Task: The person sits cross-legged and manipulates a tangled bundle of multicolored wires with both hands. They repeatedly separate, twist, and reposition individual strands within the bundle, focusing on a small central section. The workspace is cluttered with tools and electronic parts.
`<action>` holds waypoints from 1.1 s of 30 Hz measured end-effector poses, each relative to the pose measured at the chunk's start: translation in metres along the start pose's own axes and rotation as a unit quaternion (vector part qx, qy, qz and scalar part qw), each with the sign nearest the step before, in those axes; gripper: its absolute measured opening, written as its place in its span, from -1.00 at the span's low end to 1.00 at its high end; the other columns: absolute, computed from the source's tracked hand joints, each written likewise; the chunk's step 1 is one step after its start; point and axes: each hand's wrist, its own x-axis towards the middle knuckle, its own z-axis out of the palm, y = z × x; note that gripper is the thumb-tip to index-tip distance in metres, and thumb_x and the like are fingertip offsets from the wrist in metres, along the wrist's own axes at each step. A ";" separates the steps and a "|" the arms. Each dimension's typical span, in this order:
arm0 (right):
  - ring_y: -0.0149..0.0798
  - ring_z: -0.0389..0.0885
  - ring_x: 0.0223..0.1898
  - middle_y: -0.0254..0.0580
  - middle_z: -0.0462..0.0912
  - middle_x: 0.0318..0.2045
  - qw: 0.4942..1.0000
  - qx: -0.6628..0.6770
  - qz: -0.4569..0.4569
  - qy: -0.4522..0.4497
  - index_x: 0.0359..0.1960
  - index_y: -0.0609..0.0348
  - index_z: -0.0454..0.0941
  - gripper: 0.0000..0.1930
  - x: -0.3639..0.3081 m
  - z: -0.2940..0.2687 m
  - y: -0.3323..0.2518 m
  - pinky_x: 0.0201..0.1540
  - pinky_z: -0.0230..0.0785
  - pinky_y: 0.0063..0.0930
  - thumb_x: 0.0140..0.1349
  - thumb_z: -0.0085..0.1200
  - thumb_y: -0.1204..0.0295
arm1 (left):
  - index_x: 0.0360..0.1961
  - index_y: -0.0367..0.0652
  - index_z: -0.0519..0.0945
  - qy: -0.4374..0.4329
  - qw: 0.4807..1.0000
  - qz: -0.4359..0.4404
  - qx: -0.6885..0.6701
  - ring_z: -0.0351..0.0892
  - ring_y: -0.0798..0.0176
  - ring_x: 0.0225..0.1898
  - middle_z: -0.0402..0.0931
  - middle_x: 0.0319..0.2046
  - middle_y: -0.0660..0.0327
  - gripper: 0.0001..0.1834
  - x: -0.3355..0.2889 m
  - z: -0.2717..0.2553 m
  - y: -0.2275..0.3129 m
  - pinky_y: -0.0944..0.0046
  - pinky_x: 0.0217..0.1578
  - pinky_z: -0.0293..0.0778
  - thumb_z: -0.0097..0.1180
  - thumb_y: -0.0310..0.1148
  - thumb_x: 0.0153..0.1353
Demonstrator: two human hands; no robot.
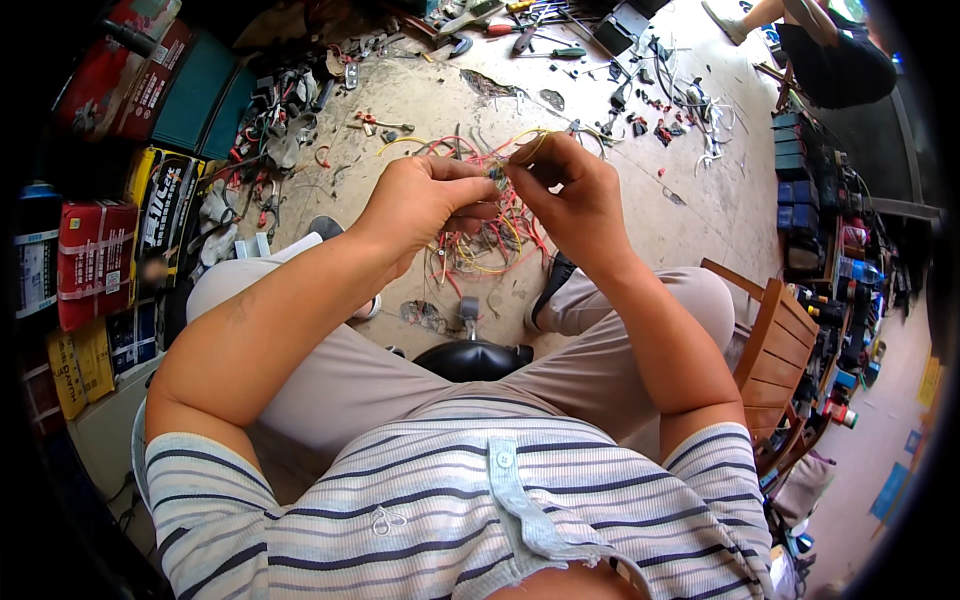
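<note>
Both of my hands are raised in front of me, fingertips almost meeting. My left hand [432,200] is closed in a pinch at the thin wires between the hands. My right hand [568,188] pinches too, its thumb and forefinger closed on a thin wire. A yellow wire [530,133] arcs by the right fingertips. The exact ends in my fingers are too small to make out. Beneath the hands, a tangled heap of red, pink and yellow wires [490,250] lies on the floor between my feet, partly hidden by my hands.
Boxes [95,260] are stacked at the left, beside loose cable scraps [285,120]. Screwdrivers [568,52] and other tools lie ahead, with more wire scraps [705,115] at the far right. A wooden chair [775,360] and crowded shelves stand to the right. Another person [835,60] sits at the upper right.
</note>
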 end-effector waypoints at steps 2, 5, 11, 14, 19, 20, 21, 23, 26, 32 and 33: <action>-0.54 0.50 -0.56 -0.26 0.57 -0.58 1.000 0.004 -0.003 0.001 -0.43 0.28 0.49 -0.89 0.000 0.001 0.001 -0.50 0.36 -0.63 0.05 0.18 0.58 | -0.28 -0.28 0.60 -0.005 1.000 0.005 0.009 0.61 0.37 -0.38 0.61 -0.38 0.18 -0.84 0.001 -0.001 -0.001 0.43 -0.34 0.57 0.16 -0.41 0.15; -0.54 0.50 -0.55 -0.26 0.57 -0.58 1.000 -0.003 -0.012 0.007 -0.43 0.28 0.49 -0.90 0.000 0.000 0.000 -0.50 0.36 -0.63 0.05 0.18 0.58 | -0.29 -0.28 0.60 -0.004 1.000 0.004 0.008 0.62 0.38 -0.39 0.61 -0.39 0.18 -0.84 0.000 0.000 0.000 0.44 -0.34 0.56 0.17 -0.41 0.15; -0.49 0.52 -0.56 -0.21 0.57 -0.57 1.000 -0.024 -0.018 0.004 -0.44 0.27 0.49 -0.90 -0.001 -0.001 -0.001 -0.50 0.37 -0.60 0.04 0.18 0.58 | -0.30 -0.29 0.60 -0.007 1.000 0.007 0.001 0.62 0.37 -0.40 0.61 -0.38 0.17 -0.84 0.000 -0.001 -0.001 0.43 -0.34 0.57 0.16 -0.41 0.15; -0.41 0.53 -0.56 -0.17 0.56 -0.56 0.998 -0.051 -0.034 0.003 -0.44 0.26 0.48 -0.90 -0.001 -0.001 -0.001 -0.49 0.38 -0.55 0.04 0.17 0.58 | -0.29 -0.30 0.59 -0.005 1.000 0.007 -0.001 0.62 0.36 -0.40 0.61 -0.38 0.16 -0.84 0.001 0.000 -0.001 0.43 -0.34 0.57 0.16 -0.42 0.15; -0.23 0.54 -0.56 -0.14 0.53 -0.55 0.993 -0.071 -0.090 0.002 -0.44 0.22 0.46 -0.90 -0.003 0.001 -0.002 -0.49 0.39 -0.45 0.04 0.15 0.57 | -0.28 -0.32 0.58 -0.003 1.000 0.008 0.005 0.63 0.35 -0.39 0.61 -0.37 0.15 -0.83 0.001 0.000 -0.002 0.43 -0.33 0.57 0.16 -0.43 0.15; -0.19 0.54 -0.55 -0.14 0.53 -0.55 0.991 -0.084 -0.103 0.002 -0.44 0.21 0.45 -0.89 -0.003 0.002 -0.001 -0.49 0.39 -0.42 0.03 0.15 0.57 | -0.28 -0.32 0.58 -0.004 1.000 0.009 0.004 0.63 0.34 -0.39 0.61 -0.38 0.14 -0.83 0.001 0.000 -0.002 0.43 -0.33 0.57 0.16 -0.43 0.15; -0.16 0.54 -0.55 -0.14 0.52 -0.55 0.989 -0.097 -0.116 0.002 -0.44 0.20 0.45 -0.89 -0.003 0.002 -0.001 -0.49 0.38 -0.39 0.03 0.16 0.56 | -0.29 -0.32 0.58 -0.003 1.000 0.009 0.001 0.63 0.34 -0.38 0.61 -0.38 0.14 -0.84 0.000 0.000 -0.002 0.42 -0.32 0.57 0.16 -0.43 0.15; -0.10 0.53 -0.54 -0.13 0.50 -0.54 0.981 -0.135 -0.136 -0.005 -0.44 0.18 0.45 -0.87 -0.005 0.003 -0.001 -0.50 0.37 -0.34 0.01 0.17 0.54 | -0.29 -0.31 0.58 0.000 1.000 0.011 -0.005 0.63 0.33 -0.37 0.61 -0.38 0.14 -0.85 0.000 0.000 -0.003 0.42 -0.31 0.57 0.15 -0.44 0.16; -0.06 0.51 -0.52 -0.14 0.49 -0.53 0.975 -0.156 -0.155 -0.018 -0.43 0.16 0.45 -0.85 -0.006 0.004 0.001 -0.50 0.35 -0.29 0.00 0.19 0.52 | -0.31 -0.31 0.58 0.021 0.999 0.025 -0.039 0.62 0.33 -0.36 0.60 -0.38 0.15 -0.86 0.003 -0.003 -0.005 0.42 -0.28 0.56 0.14 -0.45 0.16; -0.16 0.55 -0.53 -0.17 0.52 -0.53 0.984 -0.111 -0.140 0.011 -0.42 0.17 0.46 -0.86 -0.005 0.006 0.002 -0.49 0.40 -0.40 -0.01 0.18 0.57 | -0.30 -0.30 0.58 0.002 0.999 0.021 -0.033 0.61 0.34 -0.36 0.60 -0.36 0.16 -0.86 0.003 -0.001 -0.004 0.42 -0.26 0.56 0.14 -0.44 0.17; -0.20 0.56 -0.53 -0.17 0.54 -0.53 0.985 -0.101 -0.136 0.020 -0.43 0.18 0.46 -0.86 -0.004 0.005 0.001 -0.49 0.41 -0.43 -0.01 0.18 0.58 | -0.30 -0.30 0.58 0.004 0.999 0.019 -0.028 0.61 0.35 -0.35 0.60 -0.36 0.16 -0.86 0.002 0.000 -0.004 0.42 -0.26 0.56 0.14 -0.44 0.17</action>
